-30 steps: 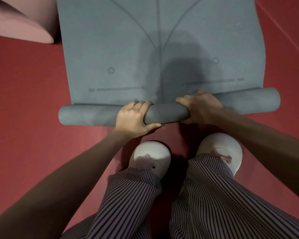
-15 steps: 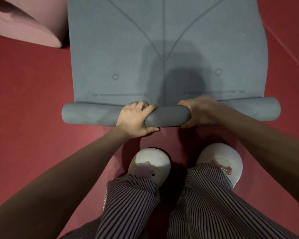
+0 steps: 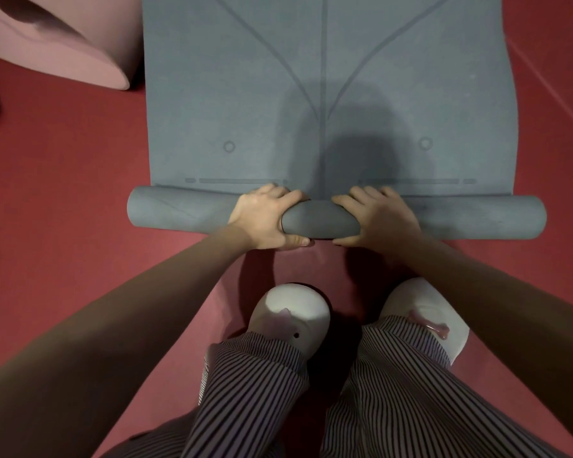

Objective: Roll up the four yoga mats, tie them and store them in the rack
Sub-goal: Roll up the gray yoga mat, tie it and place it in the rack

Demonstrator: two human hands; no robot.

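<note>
Person's working on the grey mat [image 3: 325,77] on the red floor [image 3: 63,193], with its rolled part [image 3: 321,219] running left-right. Left hand [image 3: 265,219] and right hand [image 3: 377,216] are both gripping it mid-length, fingers curled over top. The flat stretch is lying straight ahead.

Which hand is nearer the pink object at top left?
Left. Left hand grips the grey mat roll nearer the pink object; right hand grips it farther right.
</note>
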